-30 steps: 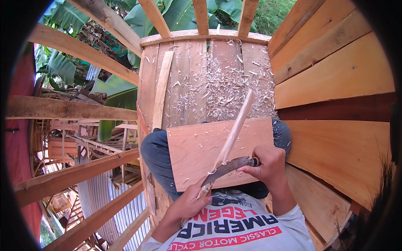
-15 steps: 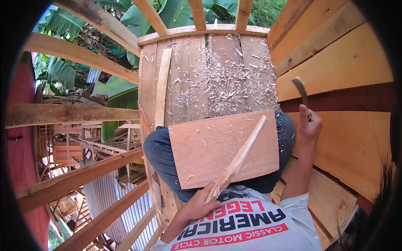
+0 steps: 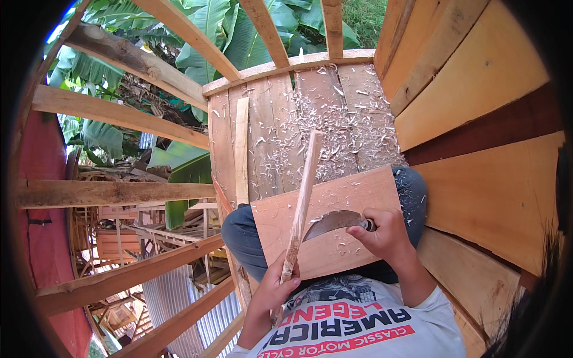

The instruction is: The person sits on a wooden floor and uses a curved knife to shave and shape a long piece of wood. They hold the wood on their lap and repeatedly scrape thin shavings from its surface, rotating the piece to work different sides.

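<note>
A partly whittled wooden stick (image 3: 303, 200) slants up and away from me, its lower part gripped in my left hand (image 3: 279, 287). My right hand (image 3: 385, 234) is closed round the handle of a curved knife (image 3: 332, 222). The blade points left, its tip at or very near the stick's right side; whether it touches I cannot tell. Across my lap rests a flat wooden board (image 3: 349, 197) with a few shavings on it. My fingers hide most of the knife's handle.
Curled wood shavings (image 3: 334, 128) litter the plank floor (image 3: 224, 137) ahead. A loose wooden strip (image 3: 242, 152) lies on the floor at left. Slatted rails (image 3: 119, 191) stand on the left, a plank wall (image 3: 495, 197) on the right, banana leaves (image 3: 206, 42) beyond.
My right hand has brought the knife from the far right down to the stick over the board. The stick has swung from leaning right to more upright. The view has shifted slightly.
</note>
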The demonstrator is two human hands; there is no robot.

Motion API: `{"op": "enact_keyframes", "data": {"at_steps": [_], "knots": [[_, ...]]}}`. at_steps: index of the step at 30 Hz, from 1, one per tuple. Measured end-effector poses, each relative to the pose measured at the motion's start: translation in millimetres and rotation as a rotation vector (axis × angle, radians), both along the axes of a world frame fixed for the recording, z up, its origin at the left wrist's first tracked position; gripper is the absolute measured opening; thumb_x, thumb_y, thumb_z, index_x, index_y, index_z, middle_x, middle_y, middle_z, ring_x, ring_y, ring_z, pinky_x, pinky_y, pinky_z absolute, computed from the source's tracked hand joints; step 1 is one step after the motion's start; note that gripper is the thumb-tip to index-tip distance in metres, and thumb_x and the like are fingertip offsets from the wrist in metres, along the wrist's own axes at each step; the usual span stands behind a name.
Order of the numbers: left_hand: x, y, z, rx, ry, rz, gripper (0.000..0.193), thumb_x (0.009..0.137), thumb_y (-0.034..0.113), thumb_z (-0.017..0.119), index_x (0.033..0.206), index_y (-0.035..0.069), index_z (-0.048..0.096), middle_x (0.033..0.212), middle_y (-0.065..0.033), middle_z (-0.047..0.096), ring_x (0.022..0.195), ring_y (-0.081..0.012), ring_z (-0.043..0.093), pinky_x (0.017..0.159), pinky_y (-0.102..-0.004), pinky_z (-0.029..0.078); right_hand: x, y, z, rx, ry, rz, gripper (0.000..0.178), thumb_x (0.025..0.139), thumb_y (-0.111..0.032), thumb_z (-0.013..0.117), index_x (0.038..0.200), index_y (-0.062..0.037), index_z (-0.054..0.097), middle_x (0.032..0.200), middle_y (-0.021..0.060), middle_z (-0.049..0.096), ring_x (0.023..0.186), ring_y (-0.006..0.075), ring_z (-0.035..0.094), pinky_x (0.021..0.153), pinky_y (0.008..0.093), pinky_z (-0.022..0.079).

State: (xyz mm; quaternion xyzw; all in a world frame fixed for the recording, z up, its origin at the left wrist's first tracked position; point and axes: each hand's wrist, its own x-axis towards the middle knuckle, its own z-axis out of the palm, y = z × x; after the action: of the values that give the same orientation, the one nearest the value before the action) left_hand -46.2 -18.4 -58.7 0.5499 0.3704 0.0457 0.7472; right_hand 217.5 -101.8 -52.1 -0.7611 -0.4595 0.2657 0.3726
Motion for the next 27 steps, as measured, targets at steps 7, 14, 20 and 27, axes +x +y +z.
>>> {"op": "enact_keyframes", "data": {"at_steps": [7, 14, 20, 27], "knots": [[21.0, -7.7, 12.8, 0.387, 0.212, 0.067, 0.04, 0.067, 0.008, 0.068, 0.101, -0.003, 0.05, 0.083, -0.0131, 0.063, 0.077, -0.0129, 0.059, 0.069, -0.0293, 0.048, 11.9, 5.5, 21.2, 0.101, -0.219, 0.016, 0.059, 0.068, -0.059, 0.072, 0.054, -0.0042, 0.056, 0.045, 0.0105, 0.048, 0.043, 0.028, 0.054, 0.042, 0.0349, 0.041], [18.1, -3.9, 14.1, 0.52, 0.227, 0.014, 0.039, 0.066, 0.01, 0.071, 0.097, -0.002, 0.051, 0.074, -0.0158, 0.063, 0.07, -0.0223, 0.066, 0.063, -0.0304, 0.049, 26.7, 3.7, 22.4, 0.102, -0.366, -0.101, 0.061, 0.066, -0.061, 0.072, 0.052, -0.0053, 0.052, 0.044, 0.0086, 0.045, 0.041, 0.027, 0.051, 0.041, 0.0347, 0.039], [14.5, -9.9, 3.5, 0.519, 0.202, 0.003, 0.039, 0.066, 0.012, 0.073, 0.096, -0.002, 0.051, 0.074, -0.0175, 0.062, 0.073, -0.0275, 0.068, 0.063, -0.0316, 0.049, 35.2, 10.1, 25.6, 0.169, -0.358, -0.168, 0.06, 0.069, -0.059, 0.071, 0.055, -0.0045, 0.05, 0.045, 0.0085, 0.042, 0.042, 0.0275, 0.047, 0.042, 0.036, 0.036], [12.2, -5.1, 5.6, 0.561, 0.277, -0.094, 0.039, 0.067, 0.014, 0.072, 0.098, -0.001, 0.051, 0.072, -0.0181, 0.061, 0.072, -0.0296, 0.067, 0.063, -0.0332, 0.049, 55.6, 9.9, 28.0, 0.095, -0.369, -0.397, 0.062, 0.078, -0.056, 0.066, 0.055, -0.0026, 0.045, 0.046, 0.0118, 0.039, 0.042, 0.0298, 0.044, 0.042, 0.035, 0.032]]}}
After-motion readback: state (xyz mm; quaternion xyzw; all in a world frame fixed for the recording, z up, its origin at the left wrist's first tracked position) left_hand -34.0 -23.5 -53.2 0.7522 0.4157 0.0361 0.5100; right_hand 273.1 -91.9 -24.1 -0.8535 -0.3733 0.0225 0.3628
